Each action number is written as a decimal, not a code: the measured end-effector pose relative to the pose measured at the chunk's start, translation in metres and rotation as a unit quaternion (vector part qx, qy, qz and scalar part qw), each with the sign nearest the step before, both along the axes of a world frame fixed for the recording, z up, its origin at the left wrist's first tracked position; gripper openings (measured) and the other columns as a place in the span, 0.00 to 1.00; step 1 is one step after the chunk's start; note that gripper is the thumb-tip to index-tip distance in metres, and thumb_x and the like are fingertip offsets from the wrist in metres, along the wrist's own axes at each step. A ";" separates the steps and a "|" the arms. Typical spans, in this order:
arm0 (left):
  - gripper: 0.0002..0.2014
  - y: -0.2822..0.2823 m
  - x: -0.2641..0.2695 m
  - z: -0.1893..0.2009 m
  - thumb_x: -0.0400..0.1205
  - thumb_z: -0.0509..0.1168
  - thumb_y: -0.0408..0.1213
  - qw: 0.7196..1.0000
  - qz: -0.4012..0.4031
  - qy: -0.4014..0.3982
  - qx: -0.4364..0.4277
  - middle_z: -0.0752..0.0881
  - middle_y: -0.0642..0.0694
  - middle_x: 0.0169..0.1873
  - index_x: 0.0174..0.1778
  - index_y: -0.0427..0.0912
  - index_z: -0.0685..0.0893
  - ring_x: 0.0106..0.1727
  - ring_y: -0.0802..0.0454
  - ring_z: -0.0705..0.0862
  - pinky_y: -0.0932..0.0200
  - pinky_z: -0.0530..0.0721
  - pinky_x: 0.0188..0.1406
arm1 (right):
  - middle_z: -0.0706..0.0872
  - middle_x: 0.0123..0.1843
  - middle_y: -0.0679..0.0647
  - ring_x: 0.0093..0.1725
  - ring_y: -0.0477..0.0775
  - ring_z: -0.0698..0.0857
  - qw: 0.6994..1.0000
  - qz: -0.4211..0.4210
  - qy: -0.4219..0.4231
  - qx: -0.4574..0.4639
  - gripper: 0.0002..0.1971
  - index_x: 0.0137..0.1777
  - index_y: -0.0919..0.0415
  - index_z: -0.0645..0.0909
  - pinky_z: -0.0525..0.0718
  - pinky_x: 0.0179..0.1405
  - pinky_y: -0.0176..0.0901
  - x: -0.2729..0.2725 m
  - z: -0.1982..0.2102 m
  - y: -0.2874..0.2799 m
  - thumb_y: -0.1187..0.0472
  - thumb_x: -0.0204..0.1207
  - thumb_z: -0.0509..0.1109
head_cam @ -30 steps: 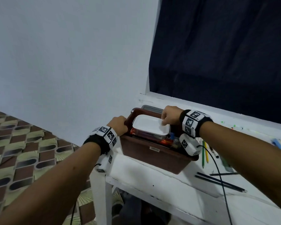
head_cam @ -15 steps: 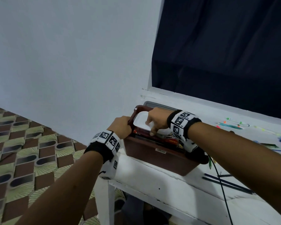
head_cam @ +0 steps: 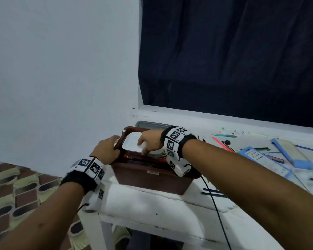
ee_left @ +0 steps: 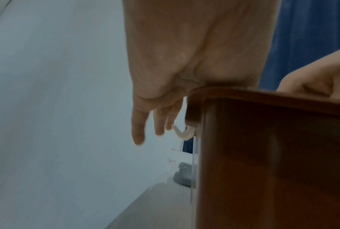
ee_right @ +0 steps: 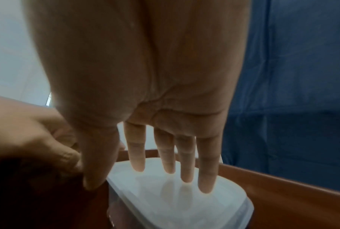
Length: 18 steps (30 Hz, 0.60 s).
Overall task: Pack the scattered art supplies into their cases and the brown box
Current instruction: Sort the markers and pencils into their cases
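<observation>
Brown box (head_cam: 148,175) could slide off the table's (head_cam: 152,204) edge if the flat right hand (head_cam: 150,143) pushes the white case (head_cam: 132,144) hard while the left hand (head_cam: 105,150) only grips the rim.

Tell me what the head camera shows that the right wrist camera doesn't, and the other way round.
Head view only: the white table, loose pens and a blue case lying to the right, and the patterned floor. Right wrist view only: the right hand's straight fingers over the white lid, seen close. Both show the brown box, the right hand on the lid, and the left hand at the box's rim.
</observation>
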<state>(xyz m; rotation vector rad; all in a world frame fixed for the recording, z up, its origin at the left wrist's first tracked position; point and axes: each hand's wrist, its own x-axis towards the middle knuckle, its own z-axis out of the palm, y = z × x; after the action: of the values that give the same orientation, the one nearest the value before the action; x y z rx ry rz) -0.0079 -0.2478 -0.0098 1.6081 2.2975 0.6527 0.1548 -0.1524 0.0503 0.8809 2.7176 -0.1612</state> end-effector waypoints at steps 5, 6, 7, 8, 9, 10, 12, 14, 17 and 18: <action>0.20 0.013 0.027 0.030 0.79 0.67 0.34 0.996 -0.036 0.037 0.076 0.84 0.43 0.64 0.68 0.43 0.82 0.64 0.42 0.81 0.54 0.75 0.61 | 0.81 0.71 0.56 0.69 0.56 0.79 0.994 -0.012 0.105 -0.023 0.22 0.73 0.58 0.79 0.76 0.67 0.45 0.047 0.021 -0.008 0.53 0.81 0.70; 0.18 0.018 0.036 0.035 0.79 0.67 0.34 0.994 -0.052 0.038 0.086 0.86 0.43 0.61 0.66 0.44 0.84 0.61 0.44 0.83 0.57 0.75 0.58 | 0.82 0.70 0.56 0.67 0.55 0.81 0.990 -0.020 0.135 -0.027 0.21 0.72 0.58 0.80 0.77 0.65 0.45 0.059 0.025 -0.010 0.54 0.81 0.70; 0.16 0.024 0.046 0.041 0.79 0.67 0.35 0.992 -0.071 0.039 0.094 0.87 0.44 0.59 0.62 0.44 0.87 0.57 0.46 0.84 0.59 0.75 0.54 | 0.84 0.67 0.55 0.65 0.54 0.82 0.985 -0.032 0.167 -0.031 0.19 0.70 0.57 0.82 0.78 0.63 0.45 0.073 0.029 -0.010 0.54 0.81 0.70; 0.13 0.030 0.059 0.047 0.79 0.67 0.35 0.990 -0.087 0.035 0.101 0.89 0.45 0.56 0.58 0.44 0.88 0.54 0.48 0.84 0.60 0.75 0.53 | 0.86 0.64 0.54 0.62 0.53 0.83 0.978 -0.050 0.201 -0.036 0.17 0.68 0.57 0.83 0.80 0.62 0.46 0.088 0.032 -0.011 0.54 0.80 0.70; 0.10 0.035 0.073 0.052 0.79 0.68 0.35 0.988 -0.102 0.028 0.108 0.89 0.46 0.52 0.54 0.43 0.89 0.50 0.50 0.83 0.59 0.75 0.52 | 0.87 0.62 0.53 0.60 0.53 0.84 0.969 -0.069 0.233 -0.039 0.15 0.65 0.56 0.85 0.81 0.60 0.46 0.104 0.034 -0.010 0.55 0.80 0.70; 0.07 0.041 0.089 0.057 0.79 0.69 0.35 0.987 -0.116 0.014 0.114 0.90 0.46 0.49 0.51 0.44 0.90 0.47 0.51 0.83 0.59 0.77 0.52 | 0.88 0.60 0.53 0.58 0.52 0.84 0.961 -0.086 0.261 -0.037 0.14 0.64 0.57 0.86 0.82 0.59 0.46 0.121 0.034 -0.009 0.55 0.80 0.70; 0.04 0.052 0.122 0.063 0.78 0.71 0.35 0.982 -0.144 -0.044 0.117 0.91 0.49 0.42 0.45 0.48 0.91 0.43 0.50 0.86 0.52 0.84 0.56 | 0.90 0.55 0.53 0.54 0.52 0.85 0.943 -0.123 0.307 -0.032 0.12 0.60 0.59 0.88 0.82 0.54 0.44 0.159 0.031 -0.007 0.57 0.80 0.71; 0.07 0.064 0.158 0.064 0.78 0.72 0.34 0.974 -0.176 -0.091 0.110 0.91 0.50 0.38 0.39 0.53 0.89 0.42 0.49 0.89 0.45 0.87 0.55 | 0.91 0.51 0.54 0.51 0.53 0.87 0.922 -0.163 0.351 -0.031 0.10 0.56 0.61 0.89 0.84 0.52 0.45 0.201 0.022 -0.006 0.59 0.80 0.71; 0.08 0.080 0.216 0.059 0.78 0.71 0.32 0.963 -0.214 -0.126 0.109 0.91 0.50 0.37 0.38 0.51 0.89 0.40 0.51 0.88 0.46 0.88 0.54 | 0.92 0.51 0.55 0.51 0.52 0.88 0.890 -0.225 0.395 -0.043 0.09 0.55 0.62 0.89 0.85 0.55 0.46 0.263 0.001 0.000 0.60 0.79 0.72; 0.07 0.085 0.235 0.056 0.78 0.71 0.31 0.960 -0.222 -0.136 0.105 0.91 0.48 0.37 0.39 0.49 0.90 0.39 0.50 0.88 0.46 0.89 0.53 | 0.91 0.50 0.55 0.50 0.51 0.88 0.886 -0.239 0.394 -0.048 0.09 0.55 0.63 0.89 0.85 0.54 0.45 0.283 -0.008 0.001 0.60 0.79 0.73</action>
<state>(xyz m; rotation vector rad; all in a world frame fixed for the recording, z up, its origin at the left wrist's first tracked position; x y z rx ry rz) 0.2272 -0.1628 0.0463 1.9028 1.6417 0.9513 0.4378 -0.1513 0.0427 1.7503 3.0488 -0.9317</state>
